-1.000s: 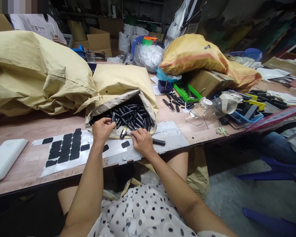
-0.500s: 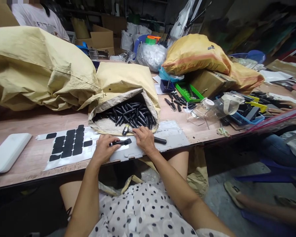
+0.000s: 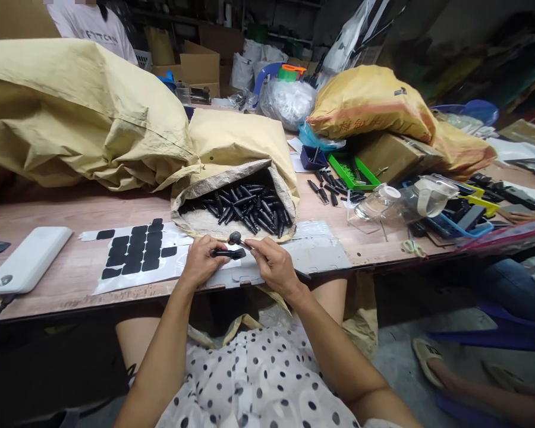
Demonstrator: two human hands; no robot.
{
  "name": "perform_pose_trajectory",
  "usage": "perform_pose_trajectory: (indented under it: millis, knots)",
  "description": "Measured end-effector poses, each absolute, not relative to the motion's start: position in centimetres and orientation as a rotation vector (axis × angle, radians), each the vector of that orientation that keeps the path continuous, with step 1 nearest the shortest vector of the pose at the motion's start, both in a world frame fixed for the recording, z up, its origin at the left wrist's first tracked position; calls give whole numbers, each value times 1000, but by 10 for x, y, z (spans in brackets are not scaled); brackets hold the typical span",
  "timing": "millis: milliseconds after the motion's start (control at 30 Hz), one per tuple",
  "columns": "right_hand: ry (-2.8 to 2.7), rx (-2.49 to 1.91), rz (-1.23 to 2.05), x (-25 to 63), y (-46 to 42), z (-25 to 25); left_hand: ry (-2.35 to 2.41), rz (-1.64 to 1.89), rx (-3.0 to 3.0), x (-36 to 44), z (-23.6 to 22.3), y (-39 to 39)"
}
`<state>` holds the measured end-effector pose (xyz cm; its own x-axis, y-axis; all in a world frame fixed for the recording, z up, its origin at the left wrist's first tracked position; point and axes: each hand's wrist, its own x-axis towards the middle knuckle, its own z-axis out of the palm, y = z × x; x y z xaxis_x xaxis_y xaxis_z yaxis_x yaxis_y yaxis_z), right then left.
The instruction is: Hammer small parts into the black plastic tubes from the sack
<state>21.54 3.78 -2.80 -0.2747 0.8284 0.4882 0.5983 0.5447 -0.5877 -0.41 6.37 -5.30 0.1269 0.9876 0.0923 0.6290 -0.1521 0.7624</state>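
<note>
My left hand [image 3: 201, 260] is closed on a short black cylindrical part [image 3: 229, 254], held flat on a grey plastic sheet [image 3: 312, 249] at the table's near edge. My right hand [image 3: 271, 263] grips the handle of a small hammer, whose black head [image 3: 235, 238] is raised just above the part. Behind the hands lies an open tan sack [image 3: 238, 172] with several black parts [image 3: 245, 205] spilling from its mouth. A white backing sheet with several black pads [image 3: 138, 251] lies left of my left hand.
A big tan sack [image 3: 71, 113] fills the back left. A white power bank [image 3: 27, 260] lies far left. To the right are a green tray [image 3: 352, 172], a clear jar [image 3: 377, 202], a white-handled jug [image 3: 428, 196] and more sacks [image 3: 374, 101]. A person in white [image 3: 93, 30] stands behind.
My left hand took a black part from the sack mouth and brought it down onto the grey sheet. My right hand lifted the hammer off the table and holds its head over the part.
</note>
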Motion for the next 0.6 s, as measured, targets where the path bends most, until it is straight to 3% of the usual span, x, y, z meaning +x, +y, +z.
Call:
perform_pose_trajectory:
  millis: [600]
  knots:
    - [-2244,-1349,266,190,31,-20,1616,677,1820,-1,-38,64]
